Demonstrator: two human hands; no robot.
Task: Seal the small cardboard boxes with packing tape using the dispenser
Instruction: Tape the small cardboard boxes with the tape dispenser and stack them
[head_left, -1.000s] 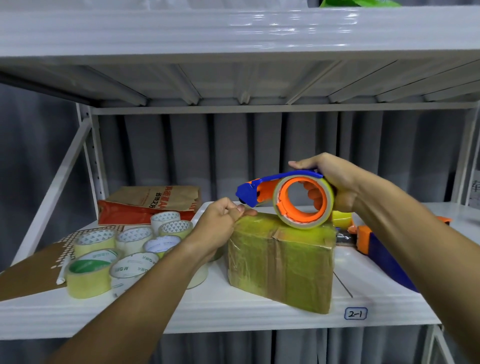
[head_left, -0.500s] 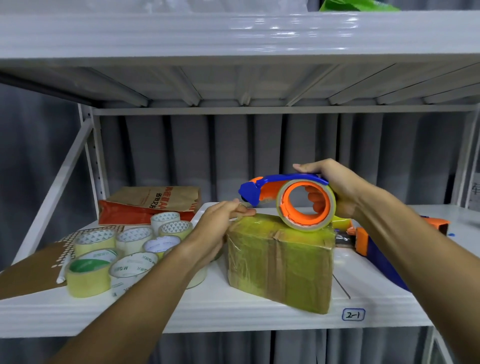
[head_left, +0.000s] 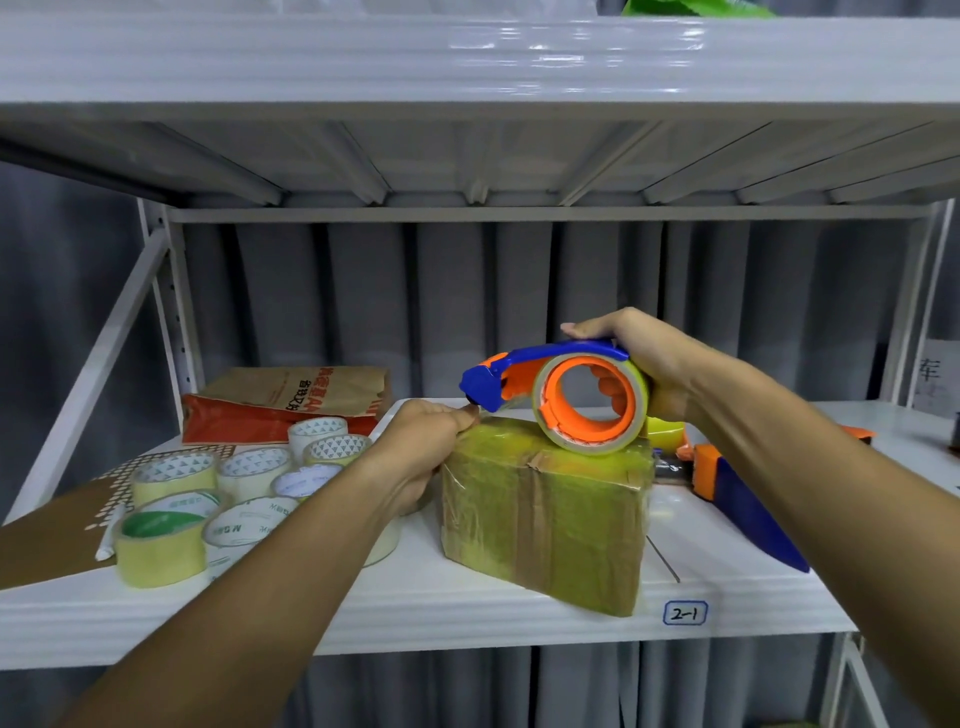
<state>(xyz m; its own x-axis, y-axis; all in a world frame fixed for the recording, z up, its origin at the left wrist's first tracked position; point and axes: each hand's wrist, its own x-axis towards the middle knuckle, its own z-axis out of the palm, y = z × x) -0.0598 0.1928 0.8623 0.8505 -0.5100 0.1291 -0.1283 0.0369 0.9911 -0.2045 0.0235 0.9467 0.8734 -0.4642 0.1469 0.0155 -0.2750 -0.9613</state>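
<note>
Small cardboard box (head_left: 545, 525) wrapped in yellowish tape on the white shelf (head_left: 467, 613), right hand (head_left: 639, 364) grasping the blue-orange dispenser (head_left: 561, 395) resting on the box top, left hand (head_left: 426, 441) pinching at the box's far left corner under the dispenser nose, tape rolls (head_left: 208, 499) to the left.

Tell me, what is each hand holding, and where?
Right hand grips the tape dispenser at its rear. Left hand pinches the tape end at the box top's corner.
</note>
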